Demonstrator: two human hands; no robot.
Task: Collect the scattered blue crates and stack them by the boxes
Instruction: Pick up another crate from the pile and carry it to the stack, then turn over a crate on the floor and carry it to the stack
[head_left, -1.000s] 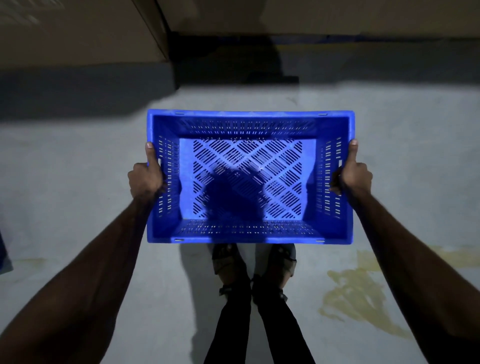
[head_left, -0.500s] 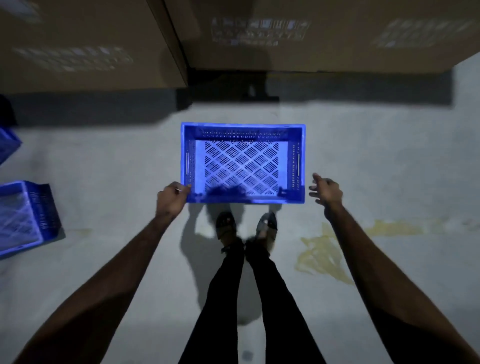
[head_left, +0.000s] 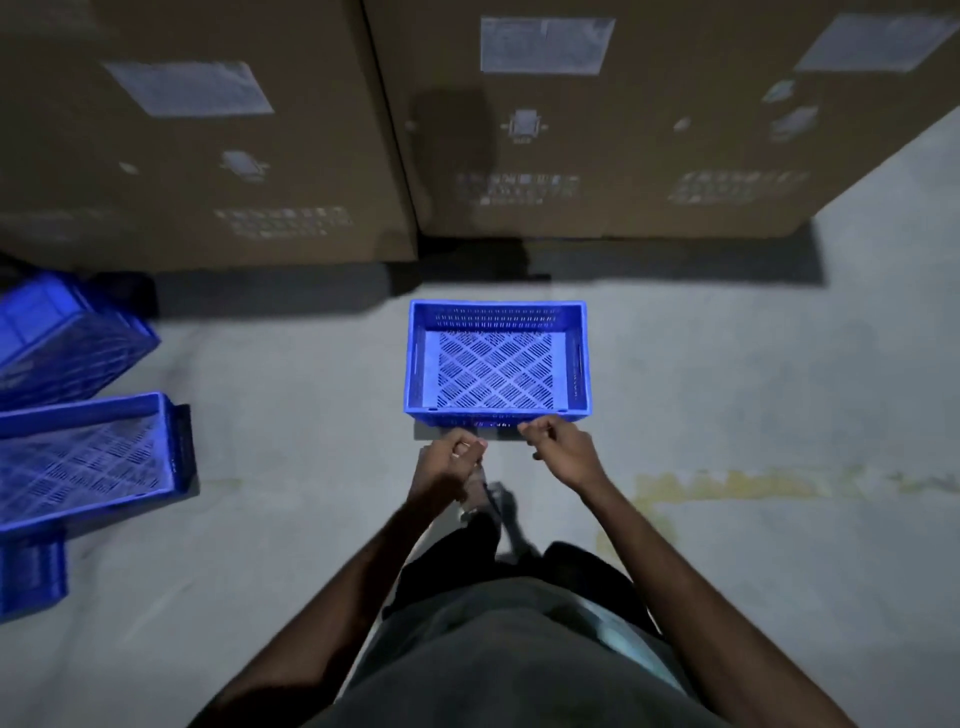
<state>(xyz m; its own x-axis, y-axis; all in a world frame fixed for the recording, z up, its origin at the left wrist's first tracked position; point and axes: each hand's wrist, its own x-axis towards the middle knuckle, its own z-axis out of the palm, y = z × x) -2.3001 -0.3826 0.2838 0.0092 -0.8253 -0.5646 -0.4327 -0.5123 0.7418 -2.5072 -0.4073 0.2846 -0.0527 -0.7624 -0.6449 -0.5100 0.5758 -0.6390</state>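
**A:** From the head camera, where does the crate sit?

**B:** The blue crate (head_left: 497, 364) stands upright on the grey floor (head_left: 779, 395), open side up. There is nothing inside it, and its slotted bottom shows. It lies just in front of the two big cardboard boxes (head_left: 623, 130), near the seam where they meet, with a strip of shadowed floor between.

**A:** And the hands?

**B:** Both appear close together at the crate's near wall. The left hand (head_left: 449, 460) has its fingers (head_left: 470, 446) curled loosely inward with nothing in them. The right hand (head_left: 558, 452) is much the same, its fingers (head_left: 535, 431) bent and slack, gripping nothing. They overlap the crate's near rim in the picture, but I can't tell whether they touch it.

**A:** Any other crates?

**B:** Three at the far left, well apart from the first. A tipped crate (head_left: 72, 338) leans close to the left box. A second crate (head_left: 88, 457) lies nearer, slightly tilted with its open side up. Part of a third crate (head_left: 31, 577) shows just below it, cut by the picture's edge.

**A:** Anything else?

**B:** There is a yellow stain (head_left: 727, 483) on the floor to the right of the hands, and there are paper labels (head_left: 548, 44) on the boxes. The person's grey shirt (head_left: 493, 665) fills the bottom. The feet under the hands are blurred.
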